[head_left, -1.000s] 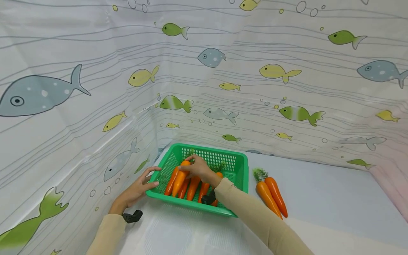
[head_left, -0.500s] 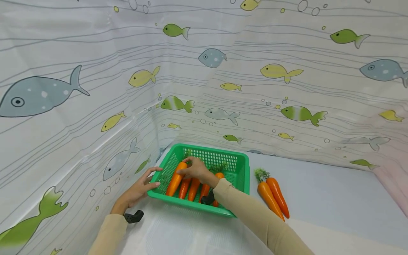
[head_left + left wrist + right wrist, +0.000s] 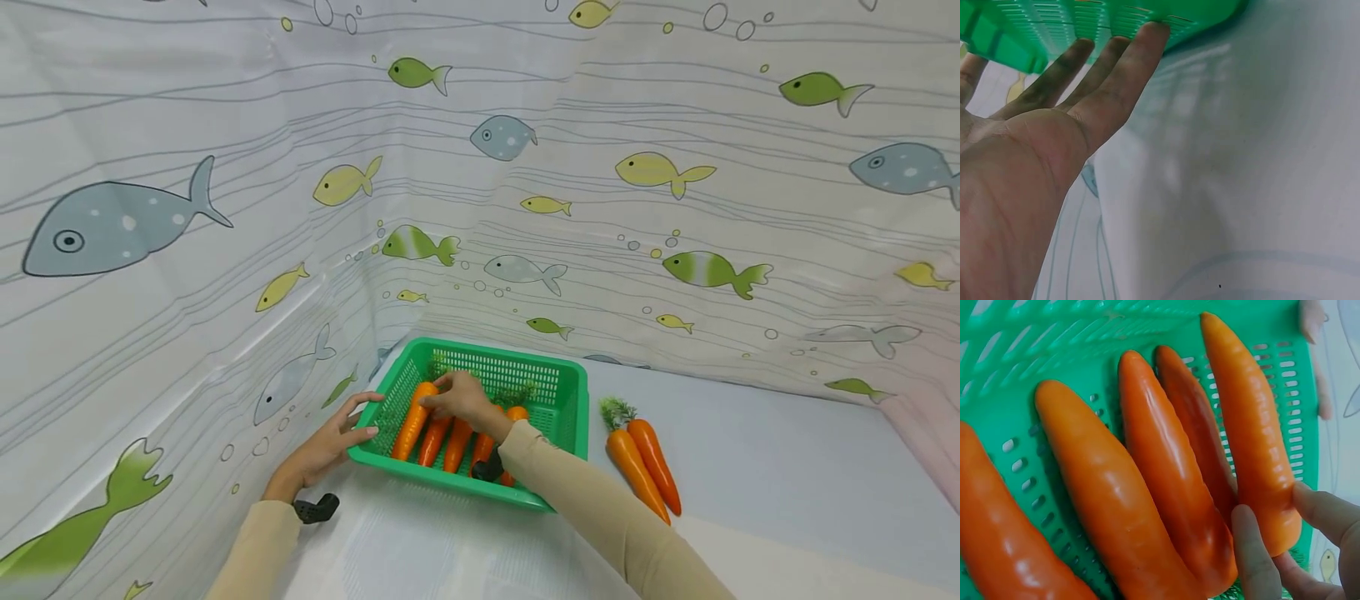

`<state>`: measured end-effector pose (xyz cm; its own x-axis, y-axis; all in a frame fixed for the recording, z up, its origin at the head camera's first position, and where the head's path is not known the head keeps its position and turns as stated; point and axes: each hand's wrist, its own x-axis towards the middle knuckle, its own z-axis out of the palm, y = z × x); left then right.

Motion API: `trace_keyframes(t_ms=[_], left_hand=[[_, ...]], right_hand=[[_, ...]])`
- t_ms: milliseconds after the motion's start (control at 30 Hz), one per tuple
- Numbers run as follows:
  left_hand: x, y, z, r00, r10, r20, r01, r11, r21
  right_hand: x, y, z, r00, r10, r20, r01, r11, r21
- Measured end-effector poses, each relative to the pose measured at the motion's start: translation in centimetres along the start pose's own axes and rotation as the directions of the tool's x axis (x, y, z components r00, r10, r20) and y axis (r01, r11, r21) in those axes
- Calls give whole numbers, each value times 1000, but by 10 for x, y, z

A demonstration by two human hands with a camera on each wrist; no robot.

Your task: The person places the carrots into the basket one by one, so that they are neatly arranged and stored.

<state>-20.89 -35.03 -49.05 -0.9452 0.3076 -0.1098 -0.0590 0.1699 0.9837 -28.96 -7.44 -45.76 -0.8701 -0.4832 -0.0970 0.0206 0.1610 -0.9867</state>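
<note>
A green plastic basket (image 3: 480, 492) holds several orange carrots with leafy green tops. My right hand (image 3: 465, 398) reaches over it and pinches the thick end of the leftmost carrot (image 3: 411, 425) between thumb and fingers. In the right wrist view that carrot (image 3: 1247, 419) lies near the basket's side wall, pointed tip away from the hand. A darker carrot (image 3: 1194, 412) lies partly hidden beside it. My left hand (image 3: 330, 446) is at the basket's left rim. Its fairly straight fingers (image 3: 1125, 81) rest against the basket's outer wall in the left wrist view.
Two more carrots (image 3: 637, 462) lie side by side on the white table (image 3: 787, 483), right of the basket. A fish-patterned sheet (image 3: 585, 250) stands as a wall behind and along the left side, close to the left forearm.
My right hand has moved left with the carrot and lowered it against the leftmost one, covering it. My left hand stays at the rim.
</note>
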Motion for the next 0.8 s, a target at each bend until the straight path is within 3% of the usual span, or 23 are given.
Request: trace_keyframes(t_ms=[433, 633, 800], left_hand=[[-2, -4, 2, 1000, 13, 5, -13, 1000, -25], [-2, -6, 2, 1000, 13, 12, -13, 1000, -28], [1, -6, 0, 999, 29, 23, -28, 999, -30]], right_hand=[[3, -3, 9, 994, 101, -31, -98, 993, 69], [5, -1, 12, 984, 145, 102, -153, 985, 75], [6, -7, 11, 968, 172, 185, -198, 970, 138]])
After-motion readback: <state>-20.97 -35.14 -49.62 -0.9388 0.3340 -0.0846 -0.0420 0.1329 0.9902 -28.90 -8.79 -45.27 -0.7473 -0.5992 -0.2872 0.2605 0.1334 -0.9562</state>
